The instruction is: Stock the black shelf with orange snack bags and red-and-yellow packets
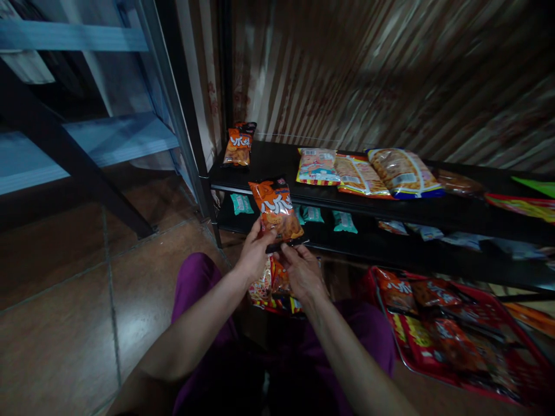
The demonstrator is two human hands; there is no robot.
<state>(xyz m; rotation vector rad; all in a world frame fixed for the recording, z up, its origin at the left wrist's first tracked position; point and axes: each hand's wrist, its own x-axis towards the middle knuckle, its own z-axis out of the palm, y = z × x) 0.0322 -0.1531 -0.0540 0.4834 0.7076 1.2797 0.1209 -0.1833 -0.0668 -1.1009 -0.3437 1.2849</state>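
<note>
An orange snack bag (280, 211) with white lettering and a black lower edge is held up in front of the shelf. My left hand (255, 251) grips its lower left side, thumb over the front. At the bottom edge, the fingers of my right hand (301, 268) are closed on the black seal. Below my hands, more snack bags (262, 286) lie between my knees, partly hidden. A similar orange snack bag (238, 147) stands at the left end of the black shelf's upper board (273, 159), with another one behind it.
Several clear-fronted snack bags (362, 175) lie along the upper board. Small teal packets (344, 221) rest on the lower board (299, 234). A red basket (405, 361) full of snack bags stands on the right. Blue shelving (121, 138) with a dark leg rises at the left above the tiled floor (56, 277).
</note>
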